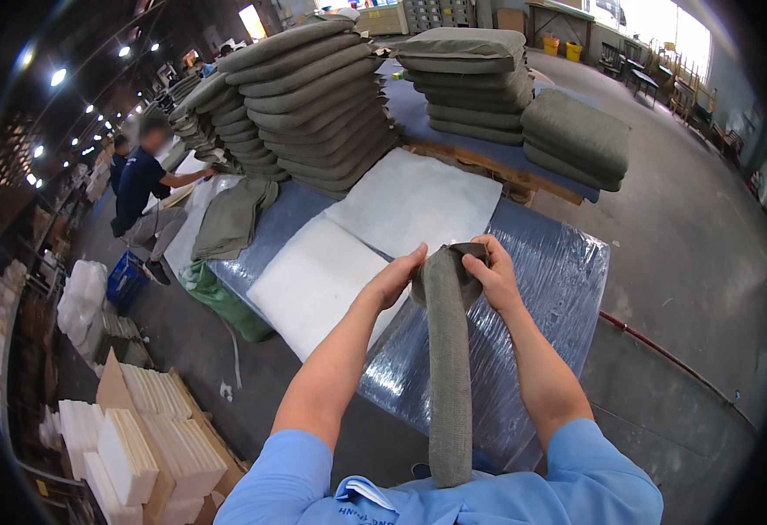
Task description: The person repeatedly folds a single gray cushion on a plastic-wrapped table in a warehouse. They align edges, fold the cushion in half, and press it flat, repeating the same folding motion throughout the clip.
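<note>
A grey-green fabric-covered cushion point(449, 376) is turned edge-on between my arms, its near end close to my chest. At its far end the cover's loose edge is gathered and looks partly open. My left hand point(398, 277) is closed on the left side of that end, some fingers hidden behind the fabric. Opposite it, my right hand point(495, 276) pinches the cover's edge with the thumb on top. Below and beyond my hands lie two white padding sheets, one nearer on the left point(313, 284) and one farther back point(423, 203), on a blue plastic-wrapped table point(545, 280).
Tall cushion stacks stand at the back left point(318, 105) and back right point(466, 83), with folded cushions point(576, 136) beside them. Folded covers point(233, 219) lie on the left. A co-worker point(143, 188) works beyond. White foam blocks point(125, 455) sit lower left; a red hose point(663, 359) crosses the floor.
</note>
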`<state>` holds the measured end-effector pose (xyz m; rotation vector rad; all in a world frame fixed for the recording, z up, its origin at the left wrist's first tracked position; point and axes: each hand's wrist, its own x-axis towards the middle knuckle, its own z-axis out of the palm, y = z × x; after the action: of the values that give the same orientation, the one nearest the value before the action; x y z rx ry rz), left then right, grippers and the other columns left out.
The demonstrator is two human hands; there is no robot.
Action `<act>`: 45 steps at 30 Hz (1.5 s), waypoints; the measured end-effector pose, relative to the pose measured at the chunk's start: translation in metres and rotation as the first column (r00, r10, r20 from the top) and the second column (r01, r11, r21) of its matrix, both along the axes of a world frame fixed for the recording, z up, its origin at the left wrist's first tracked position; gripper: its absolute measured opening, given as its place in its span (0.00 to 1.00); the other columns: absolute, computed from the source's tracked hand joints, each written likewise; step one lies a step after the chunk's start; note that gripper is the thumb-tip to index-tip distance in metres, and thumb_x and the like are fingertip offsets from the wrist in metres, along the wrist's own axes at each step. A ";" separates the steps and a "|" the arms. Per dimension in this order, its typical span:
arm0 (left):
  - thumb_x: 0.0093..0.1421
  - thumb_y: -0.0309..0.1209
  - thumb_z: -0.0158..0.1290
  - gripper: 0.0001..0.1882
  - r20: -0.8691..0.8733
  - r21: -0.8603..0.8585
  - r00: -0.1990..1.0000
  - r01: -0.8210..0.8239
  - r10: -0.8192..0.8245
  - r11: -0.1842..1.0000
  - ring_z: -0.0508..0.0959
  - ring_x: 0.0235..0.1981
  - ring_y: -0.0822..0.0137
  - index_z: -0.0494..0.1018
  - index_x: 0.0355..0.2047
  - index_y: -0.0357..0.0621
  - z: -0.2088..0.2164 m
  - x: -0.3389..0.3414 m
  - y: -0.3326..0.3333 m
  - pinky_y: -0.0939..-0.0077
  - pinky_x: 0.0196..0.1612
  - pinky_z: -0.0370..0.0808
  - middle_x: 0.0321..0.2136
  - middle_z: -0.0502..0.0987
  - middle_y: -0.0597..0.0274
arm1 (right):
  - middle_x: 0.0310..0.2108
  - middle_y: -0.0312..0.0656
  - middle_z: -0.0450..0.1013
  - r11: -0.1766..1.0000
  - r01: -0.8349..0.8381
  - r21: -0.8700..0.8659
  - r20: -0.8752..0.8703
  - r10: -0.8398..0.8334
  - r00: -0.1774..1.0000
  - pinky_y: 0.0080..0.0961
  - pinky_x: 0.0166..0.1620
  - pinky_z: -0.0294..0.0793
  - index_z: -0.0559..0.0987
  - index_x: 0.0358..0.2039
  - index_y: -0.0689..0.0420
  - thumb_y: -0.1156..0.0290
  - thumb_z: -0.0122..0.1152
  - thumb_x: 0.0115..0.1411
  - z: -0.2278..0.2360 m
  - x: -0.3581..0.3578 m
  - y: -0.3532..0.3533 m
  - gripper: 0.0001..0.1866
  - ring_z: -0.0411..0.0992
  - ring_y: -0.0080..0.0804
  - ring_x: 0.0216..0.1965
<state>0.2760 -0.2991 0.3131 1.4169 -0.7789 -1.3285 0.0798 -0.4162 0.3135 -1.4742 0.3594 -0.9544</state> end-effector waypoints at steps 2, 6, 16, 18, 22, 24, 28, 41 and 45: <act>0.72 0.52 0.49 0.23 0.007 -0.069 1.000 -0.005 0.006 0.998 0.76 0.49 0.70 0.79 0.49 0.47 0.005 0.015 -0.002 0.68 0.58 0.68 0.45 0.81 0.67 | 0.34 0.29 0.71 0.999 -0.038 -0.006 -0.062 0.038 0.997 0.20 0.42 0.66 0.78 0.41 0.58 0.63 0.68 0.65 0.001 -0.009 -0.005 0.13 0.66 0.18 0.37; 0.69 0.40 0.58 0.10 -0.182 -0.233 0.983 -0.037 -0.007 0.972 0.77 0.40 0.75 0.78 0.43 0.49 0.021 0.028 -0.010 0.73 0.48 0.72 0.37 0.80 0.73 | 0.35 0.29 0.73 0.996 -0.053 0.065 -0.122 0.061 0.991 0.21 0.45 0.68 0.79 0.40 0.58 0.65 0.65 0.66 -0.003 -0.023 -0.016 0.10 0.68 0.19 0.39; 0.73 0.32 0.52 0.07 0.068 -0.443 0.953 -0.236 0.295 0.865 0.73 0.35 0.79 0.74 0.40 0.43 0.032 -0.008 -0.042 0.80 0.41 0.72 0.33 0.76 0.72 | 0.31 0.30 0.76 0.912 -0.216 0.350 0.004 0.229 0.973 0.20 0.38 0.71 0.82 0.38 0.59 0.53 0.57 0.73 0.013 0.024 -0.005 0.20 0.71 0.19 0.32; 0.73 0.31 0.51 0.07 0.110 -0.464 0.910 -0.308 0.399 0.831 0.72 0.33 0.78 0.74 0.41 0.42 0.030 -0.016 -0.049 0.80 0.39 0.71 0.32 0.76 0.72 | 0.28 0.30 0.75 0.902 -0.164 0.399 0.000 0.179 0.984 0.20 0.34 0.69 0.81 0.33 0.58 0.51 0.56 0.73 0.011 0.029 0.004 0.22 0.70 0.17 0.28; 0.72 0.36 0.53 0.11 0.173 -0.420 0.765 -0.512 0.620 0.749 0.70 0.27 0.77 0.75 0.36 0.40 0.035 -0.034 -0.067 0.77 0.33 0.69 0.26 0.74 0.72 | 0.26 0.29 0.73 0.907 -0.069 0.415 -0.048 0.097 0.994 0.20 0.32 0.68 0.80 0.30 0.57 0.50 0.55 0.73 0.004 0.028 0.015 0.23 0.68 0.17 0.27; 0.71 0.41 0.52 0.17 0.271 -0.444 0.699 -0.520 0.662 0.730 0.71 0.26 0.75 0.75 0.32 0.39 0.042 -0.030 -0.073 0.74 0.32 0.69 0.23 0.74 0.68 | 0.25 0.29 0.73 0.913 -0.043 0.405 -0.069 0.077 0.995 0.20 0.32 0.67 0.79 0.29 0.57 0.51 0.54 0.74 0.006 0.028 0.019 0.23 0.68 0.17 0.26; 0.73 0.47 0.45 0.26 0.501 -0.465 0.536 -0.496 0.680 0.734 0.76 0.25 0.54 0.72 0.26 0.36 0.048 -0.038 -0.083 0.59 0.34 0.71 0.22 0.77 0.50 | 0.25 0.29 0.73 0.918 -0.013 0.396 -0.078 0.048 0.996 0.21 0.32 0.67 0.79 0.29 0.57 0.53 0.54 0.74 0.006 0.025 0.018 0.22 0.68 0.17 0.26; 0.74 0.55 0.39 0.34 0.435 -0.425 0.696 -0.402 0.572 0.812 0.74 0.24 0.60 0.78 0.28 0.38 0.034 -0.023 -0.087 0.62 0.33 0.69 0.19 0.74 0.56 | 0.26 0.31 0.74 0.946 0.027 0.323 -0.106 0.008 0.994 0.21 0.33 0.69 0.81 0.32 0.60 0.56 0.54 0.74 0.003 0.027 0.021 0.21 0.70 0.18 0.27; 0.73 0.62 0.38 0.37 0.226 -0.324 0.931 -0.207 0.287 0.923 0.68 0.25 0.72 0.81 0.32 0.40 0.039 -0.014 -0.061 0.74 0.34 0.64 0.21 0.72 0.68 | 0.40 0.36 0.78 0.983 0.176 0.053 -0.125 -0.169 0.978 0.22 0.46 0.74 0.85 0.48 0.58 0.58 0.56 0.74 0.008 0.020 0.008 0.18 0.74 0.22 0.42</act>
<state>0.2624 -0.3602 0.3523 1.4149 -0.8998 -0.7941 0.0994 -0.4077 0.3212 -1.4633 0.6092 -0.9842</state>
